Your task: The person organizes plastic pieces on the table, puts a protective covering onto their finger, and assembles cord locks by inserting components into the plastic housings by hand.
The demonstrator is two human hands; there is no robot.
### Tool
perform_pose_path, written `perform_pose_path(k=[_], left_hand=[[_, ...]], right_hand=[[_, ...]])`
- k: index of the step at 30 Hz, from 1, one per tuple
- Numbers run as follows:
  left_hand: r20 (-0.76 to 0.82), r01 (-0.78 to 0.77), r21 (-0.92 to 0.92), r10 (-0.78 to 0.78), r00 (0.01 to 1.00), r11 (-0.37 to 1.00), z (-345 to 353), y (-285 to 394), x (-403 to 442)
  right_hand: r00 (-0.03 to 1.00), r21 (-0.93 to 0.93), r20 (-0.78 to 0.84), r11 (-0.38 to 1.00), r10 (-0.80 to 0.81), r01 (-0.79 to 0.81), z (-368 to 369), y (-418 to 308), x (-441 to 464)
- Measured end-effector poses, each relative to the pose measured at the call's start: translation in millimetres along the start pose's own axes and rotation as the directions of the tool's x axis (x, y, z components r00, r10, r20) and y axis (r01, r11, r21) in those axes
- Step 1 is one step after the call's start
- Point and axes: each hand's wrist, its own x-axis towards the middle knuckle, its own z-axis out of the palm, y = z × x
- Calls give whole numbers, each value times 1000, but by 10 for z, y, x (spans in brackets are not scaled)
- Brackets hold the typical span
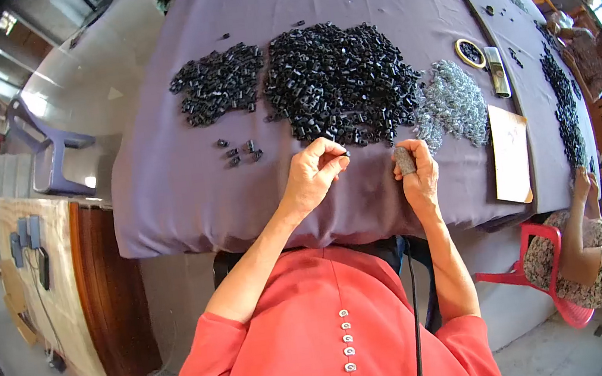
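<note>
My left hand (314,173) is pinched on a small black piece (346,154), just below a large heap of black pieces (336,78). Level with it on the right, my right hand (418,173) has its fingers closed, with a grey wrap (404,161) around one of them; anything in its fingertips is too small to make out. A pile of small clear-grey pieces (452,105) lies just above and right of that hand. To the left are a smaller black heap (219,81) and several loose black pieces (240,152).
On the purple cloth (182,195) at the right lie a cardboard sheet (510,155), a metal-coloured box (498,73) and a round container (470,53). A person (587,250) sits at the right on a red chair (536,264). A wooden cabinet (103,287) stands left.
</note>
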Motion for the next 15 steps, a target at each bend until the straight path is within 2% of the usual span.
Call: perform_pose_path(k=[4, 7, 9, 11, 13, 15], left_hand=[[-48, -59, 105, 64, 997, 993, 64, -5, -14], [-45, -11, 147, 18, 999, 989, 72, 61, 25], [-47, -84, 276, 101, 994, 958, 94, 123, 111], [-23, -188, 396, 214, 977, 899, 114, 285, 237], [-9, -260, 621, 338, 941, 740, 112, 342, 421], [-18, -255, 689, 368, 930, 678, 104, 302, 596]], right_hand=[[1000, 10, -12, 1000, -13, 13, 1, -32, -24], [1000, 14, -15, 1000, -14, 14, -7, -1, -25], [1000, 12, -20, 1000, -22, 22, -15, -7, -36], [1000, 6, -22, 1000, -2, 2, -17, -10, -41], [1000, -16, -23, 1000, 4, -4, -16, -12, -42], [1000, -14, -20, 1000, 9, -10, -20, -8, -37]])
